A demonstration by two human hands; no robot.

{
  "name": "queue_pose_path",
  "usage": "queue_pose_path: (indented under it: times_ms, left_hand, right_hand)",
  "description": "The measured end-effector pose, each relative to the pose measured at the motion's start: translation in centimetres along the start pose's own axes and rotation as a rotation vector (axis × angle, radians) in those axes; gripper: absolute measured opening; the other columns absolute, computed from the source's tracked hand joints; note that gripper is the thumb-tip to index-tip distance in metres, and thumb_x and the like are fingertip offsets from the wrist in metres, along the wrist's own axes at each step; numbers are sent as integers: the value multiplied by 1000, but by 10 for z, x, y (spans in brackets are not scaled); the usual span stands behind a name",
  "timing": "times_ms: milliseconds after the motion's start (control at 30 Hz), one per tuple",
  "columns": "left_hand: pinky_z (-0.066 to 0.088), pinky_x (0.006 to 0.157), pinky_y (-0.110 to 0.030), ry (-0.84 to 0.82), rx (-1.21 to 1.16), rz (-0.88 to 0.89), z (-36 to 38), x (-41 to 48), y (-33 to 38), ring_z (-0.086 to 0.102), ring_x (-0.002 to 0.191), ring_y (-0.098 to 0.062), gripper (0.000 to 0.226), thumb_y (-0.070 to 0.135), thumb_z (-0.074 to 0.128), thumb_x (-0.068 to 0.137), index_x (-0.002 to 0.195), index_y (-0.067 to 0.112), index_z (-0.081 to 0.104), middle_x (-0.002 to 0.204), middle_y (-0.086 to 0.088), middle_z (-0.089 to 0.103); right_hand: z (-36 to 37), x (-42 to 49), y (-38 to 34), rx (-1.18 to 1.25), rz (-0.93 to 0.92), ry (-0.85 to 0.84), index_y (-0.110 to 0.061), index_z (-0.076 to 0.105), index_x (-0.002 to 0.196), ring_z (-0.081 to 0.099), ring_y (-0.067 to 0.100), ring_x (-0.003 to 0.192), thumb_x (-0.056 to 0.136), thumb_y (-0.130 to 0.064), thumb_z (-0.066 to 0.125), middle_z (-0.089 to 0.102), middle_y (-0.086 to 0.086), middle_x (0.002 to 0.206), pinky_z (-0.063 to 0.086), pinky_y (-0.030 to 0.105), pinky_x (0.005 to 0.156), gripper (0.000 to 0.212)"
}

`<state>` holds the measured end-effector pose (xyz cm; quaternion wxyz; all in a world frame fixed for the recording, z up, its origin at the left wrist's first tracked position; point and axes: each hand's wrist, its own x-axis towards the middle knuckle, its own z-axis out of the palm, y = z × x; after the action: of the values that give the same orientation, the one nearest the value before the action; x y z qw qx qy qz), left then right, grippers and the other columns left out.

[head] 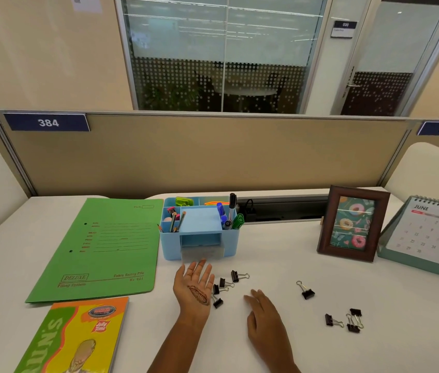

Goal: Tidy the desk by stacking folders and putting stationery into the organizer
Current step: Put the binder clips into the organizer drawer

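A blue organizer [199,244] stands mid-desk holding pens, markers and a stapler, its small front drawer pulled out. My left hand [195,288] lies palm up and open just in front of that drawer, empty. Several black binder clips [225,285] lie right beside its fingers. My right hand [264,316] rests palm down on the desk, fingers apart, holding nothing. One more binder clip [306,291] lies alone to the right, and three others [346,320] sit further right. A green folder [105,251] lies flat left of the organizer.
A colourful notebook [78,337] lies at the near left, below the folder. A brown picture frame [352,224] and a desk calendar [428,235] stand at the right. A beige partition closes the desk's back edge.
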<state>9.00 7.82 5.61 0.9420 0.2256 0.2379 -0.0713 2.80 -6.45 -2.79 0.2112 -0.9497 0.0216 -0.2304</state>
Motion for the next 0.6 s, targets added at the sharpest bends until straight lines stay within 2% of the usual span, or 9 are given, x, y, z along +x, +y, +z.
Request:
queue_pose_path:
  times_ms: [100,233,300,367,433,533,600]
  left_hand:
    - [31,101,-38,1,22,-10,-2,0,3,39,128,-33,47,31,32,97,137,6,36,139,-18,43]
    - [30,104,-39,6,128,39,-4,-2,9,40,127,-34,39,24,32,99,133,6,38,132,-20,46]
    - [36,98,-37,32,244,109,-10,-2,13,46,118,-35,32,15,34,98,128,4,40,124,-21,49]
    - [43,84,-33,80,472,269,-18,-2,19,52,105,-33,22,8,34,98,117,4,44,116,-20,52]
    - [43,73,-26,133,815,530,-33,1,26,55,96,-30,16,1,37,95,106,5,49,111,-17,57]
    - [41,80,-28,135,1319,866,-60,5,40,55,99,-26,23,-5,44,90,108,3,56,113,-12,58]
    - [44,81,-33,63,1576,979,-75,7,48,57,99,-27,25,-1,44,88,109,4,57,113,-11,59]
  right_hand:
    - [-2,1,-1,16,-5,-18,-13,70,94,63,19,101,75,-18,34,71,4,103,22,7,102,41]
    - [-4,2,-1,85,37,-74,-15,67,103,64,19,102,77,-19,33,70,5,105,11,-1,101,43]
    - [-6,7,-2,133,46,-65,-19,59,112,55,12,108,80,-18,32,68,5,108,20,4,101,42]
    - [-5,17,-2,137,25,-61,-21,51,116,47,8,107,80,-15,31,67,5,109,30,15,97,41]
    - [-6,32,-4,112,-15,-70,-21,49,119,47,8,109,80,-10,33,65,5,112,36,17,93,44]
    - [-11,54,-8,52,-93,-162,-22,51,127,50,16,122,78,6,39,53,5,132,44,21,93,58]
    - [-15,67,-11,8,-186,-261,-24,44,133,38,14,131,81,11,36,37,2,145,36,22,101,63]
